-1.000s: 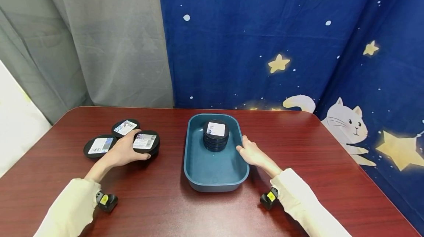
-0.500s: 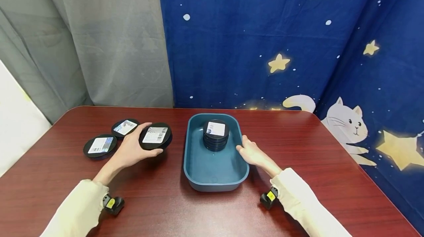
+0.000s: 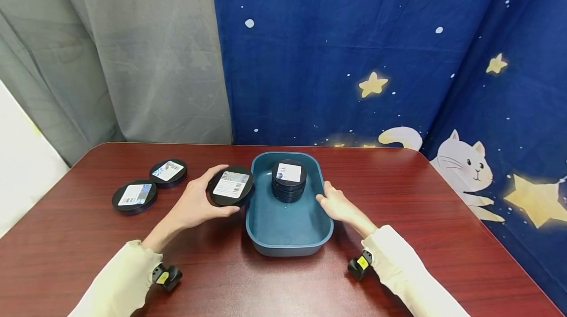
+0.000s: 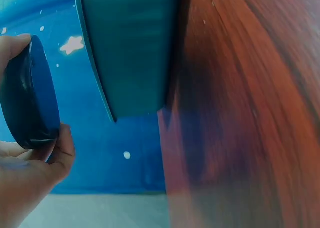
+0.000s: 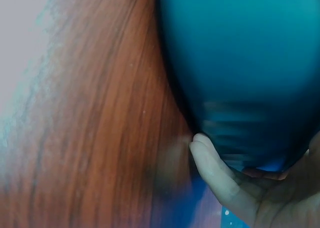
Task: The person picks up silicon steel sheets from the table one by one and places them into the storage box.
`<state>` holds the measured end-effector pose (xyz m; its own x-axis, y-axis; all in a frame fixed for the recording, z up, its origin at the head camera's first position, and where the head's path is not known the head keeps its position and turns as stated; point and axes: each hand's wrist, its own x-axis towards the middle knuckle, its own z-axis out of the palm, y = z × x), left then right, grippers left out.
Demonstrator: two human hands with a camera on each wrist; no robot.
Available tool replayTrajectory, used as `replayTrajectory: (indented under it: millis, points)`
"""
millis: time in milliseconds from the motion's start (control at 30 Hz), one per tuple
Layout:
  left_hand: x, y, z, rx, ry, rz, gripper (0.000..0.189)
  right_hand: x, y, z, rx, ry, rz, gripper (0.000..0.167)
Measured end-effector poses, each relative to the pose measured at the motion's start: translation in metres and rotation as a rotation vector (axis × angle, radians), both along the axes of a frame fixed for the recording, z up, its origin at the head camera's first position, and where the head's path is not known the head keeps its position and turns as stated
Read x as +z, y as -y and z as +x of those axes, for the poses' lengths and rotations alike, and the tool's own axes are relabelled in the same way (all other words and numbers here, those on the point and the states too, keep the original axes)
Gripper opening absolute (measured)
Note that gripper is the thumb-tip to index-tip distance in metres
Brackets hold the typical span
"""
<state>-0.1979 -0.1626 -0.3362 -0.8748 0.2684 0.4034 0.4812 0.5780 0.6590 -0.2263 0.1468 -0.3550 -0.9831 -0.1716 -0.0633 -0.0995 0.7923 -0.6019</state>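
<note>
In the head view my left hand (image 3: 195,204) grips a flat round black container (image 3: 231,185) with a white label on its lid, its fingers and thumb spread round the edge. That container is raised off the table beside the left wall of a teal tub (image 3: 288,228); the left wrist view shows it edge-on (image 4: 22,102), apart from the tub. My right hand (image 3: 341,207) holds the tub's right wall, thumb at the rim. Inside, towards the back, stands a stack of similar black containers (image 3: 289,181). Two more labelled ones, a nearer container (image 3: 134,196) and a farther container (image 3: 168,173), lie at left.
A reddish-brown wooden table (image 3: 199,277) bears everything. Behind its back edge hang a grey curtain (image 3: 155,51) and a blue starry curtain (image 3: 310,61). Each wrist carries a small black camera, the left camera (image 3: 167,276) and the right camera (image 3: 360,265).
My left hand has lifted the black container from beside the two others and carried it right, up to the tub's left side. The right hand and the tub have stayed in place.
</note>
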Motion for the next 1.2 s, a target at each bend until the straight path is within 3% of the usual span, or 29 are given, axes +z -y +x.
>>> replayTrajectory:
  millis: [467, 800, 1200]
  points:
    - [0.001, -0.035, 0.003, -0.165, -0.04, -0.028, 0.085, 0.001, 0.0, 0.001, -0.005, 0.008, -0.016, 0.037]
    - [0.001, -0.058, 0.001, -0.281, 0.017, -0.074, 0.088, -0.001, 0.0, 0.001, -0.007, -0.012, -0.008, 0.031]
    - [0.002, -0.08, -0.005, -0.394, 0.084, -0.234, 0.084, 0.0, 0.0, 0.002, -0.002, -0.02, -0.009, 0.032]
